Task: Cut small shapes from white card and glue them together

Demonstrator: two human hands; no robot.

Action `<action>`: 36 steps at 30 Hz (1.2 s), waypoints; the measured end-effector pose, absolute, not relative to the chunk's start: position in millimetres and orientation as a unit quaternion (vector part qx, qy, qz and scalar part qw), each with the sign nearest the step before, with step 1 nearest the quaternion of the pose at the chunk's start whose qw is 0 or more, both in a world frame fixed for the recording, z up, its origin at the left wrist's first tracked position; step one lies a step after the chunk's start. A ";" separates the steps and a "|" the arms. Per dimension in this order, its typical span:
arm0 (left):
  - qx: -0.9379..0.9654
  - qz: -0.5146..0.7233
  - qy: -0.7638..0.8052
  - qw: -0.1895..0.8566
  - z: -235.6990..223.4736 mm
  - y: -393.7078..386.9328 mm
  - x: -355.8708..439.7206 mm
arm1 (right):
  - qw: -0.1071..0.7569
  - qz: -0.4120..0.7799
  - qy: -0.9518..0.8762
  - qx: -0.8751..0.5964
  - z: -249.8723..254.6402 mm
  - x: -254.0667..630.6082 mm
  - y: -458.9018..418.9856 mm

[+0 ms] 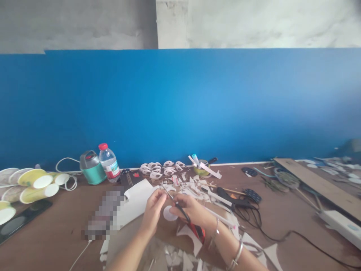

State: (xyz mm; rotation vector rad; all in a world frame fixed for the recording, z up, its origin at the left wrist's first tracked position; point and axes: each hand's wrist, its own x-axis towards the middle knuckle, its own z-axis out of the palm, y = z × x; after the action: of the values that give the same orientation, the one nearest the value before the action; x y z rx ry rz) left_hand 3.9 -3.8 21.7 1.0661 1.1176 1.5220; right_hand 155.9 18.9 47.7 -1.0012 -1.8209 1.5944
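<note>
My right hand (191,209) is closed around scissors (182,212) with dark and red handles, their thin metal blade pointing up and left. At the blade, the fingertips of my left hand (153,210) are pinched together; whatever is between them is too small to make out. A round white disc (169,213) shows between the hands, under the right fingers; I cannot tell whether it is held or lies on the table. White paper scraps (194,190) are strewn just beyond the hands, and a curved white cutout (191,237) lies below the right wrist.
Several white teardrop-shaped loops (155,175) sit near the blue wall. A bottle (109,165), teal container (93,171) and paper cups (36,182) stand or lie leftward. White sheet (135,201) lies left of my hands. Rightward are a black glue gun (234,199), its cord and a power strip (342,229).
</note>
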 end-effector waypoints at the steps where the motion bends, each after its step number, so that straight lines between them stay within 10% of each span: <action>1: 0.433 0.620 0.456 0.469 21.3 -3.5 3.8 | 0.259 0.585 -0.674 -0.370 47.5 155.9 19.1; 36: 0.421 0.619 0.447 0.490 15.7 -1.3 0.2 | 0.270 0.586 -0.669 -0.369 38.8 154.4 21.9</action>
State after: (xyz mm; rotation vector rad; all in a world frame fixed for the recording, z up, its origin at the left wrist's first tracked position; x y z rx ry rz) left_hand 0.2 -1.3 15.7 1.0234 1.0847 1.5037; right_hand 154.4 21.9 38.8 -0.9935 -1.8034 1.5793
